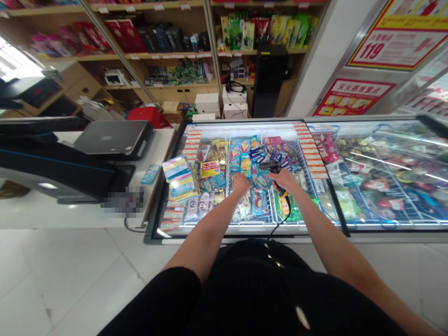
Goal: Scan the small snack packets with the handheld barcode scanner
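In my right hand [284, 181] is a black handheld barcode scanner [270, 166] with a yellow part low on its grip, its cable hanging toward me. My left hand [241, 183] is closed over the freezer's middle section; what its fingers hold, if anything, I cannot make out. Just beyond it is a light-blue package with a yellow round print [246, 165]. Other blue packages [262, 180] show between my hands. On the left part of the freezer lie blue-and-yellow packages [182, 179] and a pink-and-yellow package [210, 169].
A glass-topped freezer [161, 233] with wire baskets of packaged goods stretches rightward. At left is a counter [80, 214] with a closed laptop [108, 137], a dark monitor-like device [63, 172] and a blue package [150, 174]. Stocked shelves [164, 56] stand behind.
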A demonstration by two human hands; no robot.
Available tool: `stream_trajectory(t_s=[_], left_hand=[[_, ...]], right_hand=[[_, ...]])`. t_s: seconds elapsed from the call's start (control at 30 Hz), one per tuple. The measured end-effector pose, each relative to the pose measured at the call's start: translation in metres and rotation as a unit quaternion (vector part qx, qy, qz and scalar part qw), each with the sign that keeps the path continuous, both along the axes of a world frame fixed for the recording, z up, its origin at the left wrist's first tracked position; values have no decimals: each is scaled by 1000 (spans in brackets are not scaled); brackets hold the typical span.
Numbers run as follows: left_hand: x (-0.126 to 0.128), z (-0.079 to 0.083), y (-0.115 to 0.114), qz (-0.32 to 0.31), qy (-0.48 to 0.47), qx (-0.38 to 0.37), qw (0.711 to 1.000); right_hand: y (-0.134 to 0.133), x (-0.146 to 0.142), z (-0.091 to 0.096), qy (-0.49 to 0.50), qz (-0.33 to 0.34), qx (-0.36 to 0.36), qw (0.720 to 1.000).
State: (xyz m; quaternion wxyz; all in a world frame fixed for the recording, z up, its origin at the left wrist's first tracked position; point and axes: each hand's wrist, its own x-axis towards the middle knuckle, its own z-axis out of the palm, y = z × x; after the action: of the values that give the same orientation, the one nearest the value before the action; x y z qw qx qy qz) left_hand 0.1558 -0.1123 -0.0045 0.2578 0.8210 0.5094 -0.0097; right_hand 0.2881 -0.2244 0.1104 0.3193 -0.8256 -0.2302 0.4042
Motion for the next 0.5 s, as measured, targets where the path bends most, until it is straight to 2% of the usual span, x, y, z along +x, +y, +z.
stream_trajectory(t_s=[0.17,0.3,0.5], left_hand=[[-3,10,24,72,-28,-90,993],[-12,22,43,126,-76,-66,987],[-27,29,61,154,-129,-57,978]], right_hand=[[6,3,-7,-17,36,2,999],[13,1,-9,-13,68,1,998],[24,-8,-7,2,73,17,997]])
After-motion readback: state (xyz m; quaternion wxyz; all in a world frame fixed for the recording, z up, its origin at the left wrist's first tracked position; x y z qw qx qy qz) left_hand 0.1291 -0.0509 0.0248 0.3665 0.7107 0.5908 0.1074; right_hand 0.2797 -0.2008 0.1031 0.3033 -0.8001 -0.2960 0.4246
